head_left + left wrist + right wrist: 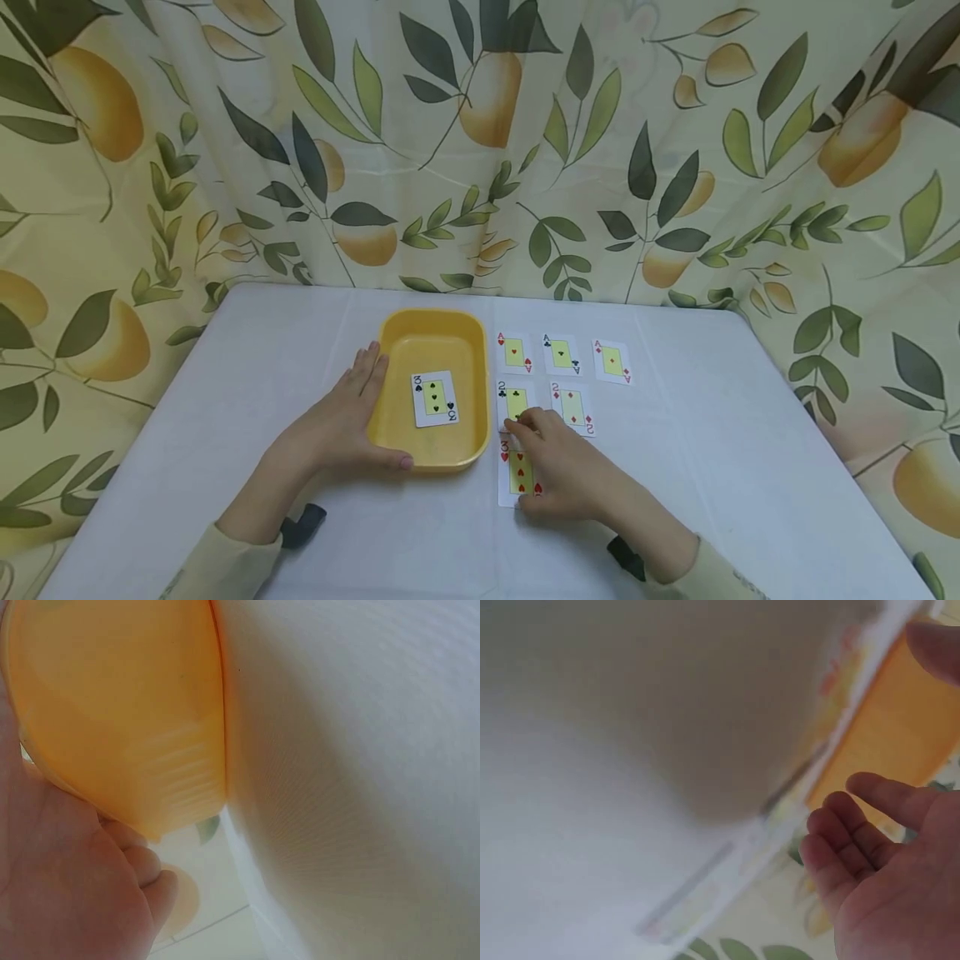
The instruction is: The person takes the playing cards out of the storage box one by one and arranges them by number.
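A yellow plastic tray point(397, 454) stands on the white-covered table with a three of spades point(434, 398) face up inside it. My left hand point(330, 433) rests along the tray's left side, fingers extended on the rim and thumb at the near left corner. In the left wrist view, the palm lies close against the yellow tray wall point(127, 712). My right hand point(566, 467) is over a three of hearts point(517, 475), fingertips by its top edge and thumb near its lower right corner. The right wrist view shows thumb and loosely bent fingers spread apart.
Right of the tray lie face-up cards: ace of hearts point(513, 352), ace of clubs point(561, 355) and ace of diamonds point(612, 362). Below them are a two of clubs point(512, 400) and a two of diamonds point(572, 408). A fruit-patterned curtain point(480, 192) hangs behind the table.
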